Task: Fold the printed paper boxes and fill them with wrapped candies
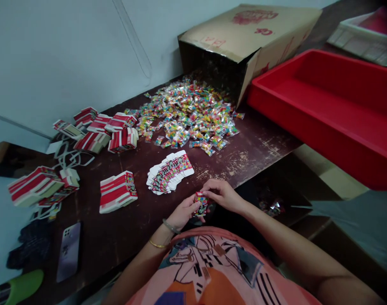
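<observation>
Left hand [183,213] is wrapped around 1 small printed carton [200,205], at the near edge of the worktop [241,157]. Right hand [224,196] has its fingertips together at the carton's far end; can't tell if they pinch a flap or only touch it.

Handling, my read: very light thin card, stiff along the folds, easy to crush or crease on the panels, print maybe a bit slick. Hold by the 2 side edges, low pressure, ends left free.

Just beyond the hands, slightly left: fanned flat cartons [170,173]. Further left: a red-and-white carton stack [117,191], then a phone [68,252] nearer the body. Ahead, past the fan: loose heap of clear candy packets [190,112], spreading from the mouth of a cardboard box [250,31]. Right of the hands, well apart: red tray [327,114].
</observation>
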The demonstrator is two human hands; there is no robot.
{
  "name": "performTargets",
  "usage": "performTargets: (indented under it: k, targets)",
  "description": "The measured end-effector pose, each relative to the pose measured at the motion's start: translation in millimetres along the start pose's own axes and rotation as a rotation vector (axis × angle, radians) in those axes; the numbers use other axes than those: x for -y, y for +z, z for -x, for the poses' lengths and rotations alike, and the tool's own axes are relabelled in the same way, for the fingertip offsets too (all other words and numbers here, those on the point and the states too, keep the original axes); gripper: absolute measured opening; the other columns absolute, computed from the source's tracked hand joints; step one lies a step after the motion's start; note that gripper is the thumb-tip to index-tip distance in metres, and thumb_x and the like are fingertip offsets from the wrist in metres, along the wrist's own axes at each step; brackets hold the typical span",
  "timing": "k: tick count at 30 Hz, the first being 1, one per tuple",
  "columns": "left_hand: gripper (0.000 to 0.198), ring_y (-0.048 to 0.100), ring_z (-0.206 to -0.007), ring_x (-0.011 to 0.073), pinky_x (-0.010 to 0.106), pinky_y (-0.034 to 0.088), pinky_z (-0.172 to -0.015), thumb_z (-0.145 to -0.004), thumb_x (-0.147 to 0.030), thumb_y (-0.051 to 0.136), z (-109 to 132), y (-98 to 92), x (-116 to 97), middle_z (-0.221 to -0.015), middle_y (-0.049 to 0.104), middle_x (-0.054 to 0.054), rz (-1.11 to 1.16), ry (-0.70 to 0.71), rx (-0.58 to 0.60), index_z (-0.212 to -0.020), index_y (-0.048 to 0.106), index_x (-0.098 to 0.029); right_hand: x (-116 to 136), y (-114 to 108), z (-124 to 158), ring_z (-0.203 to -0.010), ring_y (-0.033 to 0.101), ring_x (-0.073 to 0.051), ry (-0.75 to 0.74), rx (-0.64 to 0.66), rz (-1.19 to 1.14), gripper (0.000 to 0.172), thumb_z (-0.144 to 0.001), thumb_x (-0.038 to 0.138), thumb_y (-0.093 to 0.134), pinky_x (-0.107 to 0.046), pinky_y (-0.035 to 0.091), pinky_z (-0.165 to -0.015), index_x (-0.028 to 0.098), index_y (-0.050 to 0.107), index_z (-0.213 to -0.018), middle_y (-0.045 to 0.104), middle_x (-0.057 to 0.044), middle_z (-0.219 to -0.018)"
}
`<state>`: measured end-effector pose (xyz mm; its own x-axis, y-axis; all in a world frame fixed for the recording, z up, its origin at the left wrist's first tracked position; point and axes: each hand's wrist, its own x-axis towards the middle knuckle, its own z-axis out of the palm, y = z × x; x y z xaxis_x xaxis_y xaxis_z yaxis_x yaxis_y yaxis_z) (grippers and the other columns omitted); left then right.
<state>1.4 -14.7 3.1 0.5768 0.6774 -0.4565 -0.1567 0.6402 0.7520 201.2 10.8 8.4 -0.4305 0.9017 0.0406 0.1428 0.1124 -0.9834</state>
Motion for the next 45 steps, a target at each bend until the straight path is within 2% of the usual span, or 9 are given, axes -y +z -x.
performTargets:
  k: [4, 8, 13, 16, 24, 29, 37, 40, 45]
  targets:
    - [0.043, 0.064, -0.086, 0.0236, 0.026, 0.053, -0.052, -0.084, -0.036, 0.061, 0, 10.6, 1, -0.108, 0.062, 0.013, 0.11, 0.031, -0.06, -0.12, 0.054, -0.015, 4, 9, 8, -0.105, 0.058, -0.019, -0.133, -0.013, 0.115, 0.027, -0.091, 0.031, 0.053, -0.035, 0.046, -0.093, 0.025, 0.066, -0.114, 0.065, -0.007, -0.109]
    - [0.049, 0.062, -0.097, 0.0264, 0.032, 0.056, -0.063, -0.083, -0.039, 0.062, -9, 24.8, 2, -0.117, 0.059, 0.013, 0.144, -0.004, 0.009, -0.126, 0.051, -0.02, 9, 3, 21, -0.09, 0.064, -0.019, 0.013, -0.207, 0.06, 0.022, -0.09, 0.034, 0.055, -0.034, 0.051, -0.083, 0.023, 0.071, -0.1, 0.07, -0.007, -0.097]
    - [0.048, 0.055, -0.112, 0.0252, 0.033, 0.05, -0.084, -0.081, -0.035, 0.066, -5, 2.9, -8, -0.128, 0.054, 0.013, -0.061, 0.043, -0.045, -0.125, 0.056, -0.022, 11, -82, 54, -0.087, 0.064, -0.022, 0.155, -0.487, 0.284, 0.026, -0.09, 0.042, 0.052, -0.036, 0.051, -0.079, 0.023, 0.069, -0.098, 0.07, -0.006, -0.096]
    - [0.044, 0.06, -0.097, 0.0214, 0.032, 0.05, -0.079, -0.081, -0.038, 0.064, 3, -24.9, -8, -0.115, 0.06, 0.013, -0.028, 0.071, -0.258, -0.119, 0.058, -0.017, -3, -112, 55, -0.09, 0.061, -0.026, 0.099, -0.405, 0.659, 0.026, -0.084, 0.046, 0.058, -0.043, 0.047, -0.085, 0.023, 0.072, -0.083, 0.068, -0.009, -0.094]
    - [0.044, 0.063, -0.084, 0.0185, 0.029, 0.048, -0.07, -0.075, -0.039, 0.069, 10, -32.8, -3, -0.102, 0.064, 0.011, 0.042, 0.032, -0.388, -0.11, 0.06, -0.014, -30, 3, -97, -0.121, 0.046, -0.026, -0.178, 0.129, 0.988, 0.044, -0.09, 0.028, 0.053, -0.038, 0.042, -0.098, 0.015, 0.051, -0.131, 0.048, -0.014, -0.137]
    - [0.042, 0.063, -0.082, 0.0177, 0.028, 0.047, -0.069, -0.076, -0.039, 0.069, 19, -30.8, 3, -0.1, 0.064, 0.011, 0.018, -0.006, -0.354, -0.108, 0.061, -0.014, -31, 27, -158, -0.102, 0.055, -0.029, -0.209, 0.295, 1.165, 0.027, -0.09, 0.016, 0.047, -0.039, 0.047, -0.083, 0.005, 0.063, -0.109, 0.06, -0.022, -0.113]
    - [0.047, 0.06, -0.102, 0.0248, 0.041, 0.045, -0.09, -0.079, -0.043, 0.063, 8, -39.1, -4, -0.111, 0.065, 0.012, 0.447, 0.113, -0.305, -0.117, 0.058, -0.016, -6, 41, -80, -0.093, 0.057, -0.023, -0.36, 0.342, 1.135, 0.021, -0.093, 0.018, 0.047, -0.034, 0.046, -0.08, 0.012, 0.064, -0.104, 0.064, -0.015, -0.104]
    - [0.038, 0.062, -0.092, 0.0211, 0.035, 0.045, -0.088, -0.068, -0.019, 0.07, 4, -33.2, -2, -0.097, 0.069, 0.007, 0.451, 0.125, -0.356, -0.105, 0.062, -0.013, -6, 51, -33, -0.101, 0.054, -0.022, -0.461, 0.18, 0.875, 0.024, -0.094, 0.025, 0.048, -0.037, 0.043, -0.088, 0.016, 0.062, -0.112, 0.064, -0.011, -0.111]
    - [0.031, 0.063, -0.067, 0.0191, 0.033, 0.047, -0.07, -0.057, -0.012, 0.068, 3, -11.3, 8, -0.072, 0.068, 0.005, 0.23, -0.042, -0.338, -0.087, 0.063, -0.01, -8, 41, -14, -0.114, 0.046, -0.025, -0.274, -0.076, 0.528, 0.024, -0.088, 0.027, 0.059, -0.043, 0.038, -0.097, 0.021, 0.063, -0.111, 0.058, -0.01, -0.122]
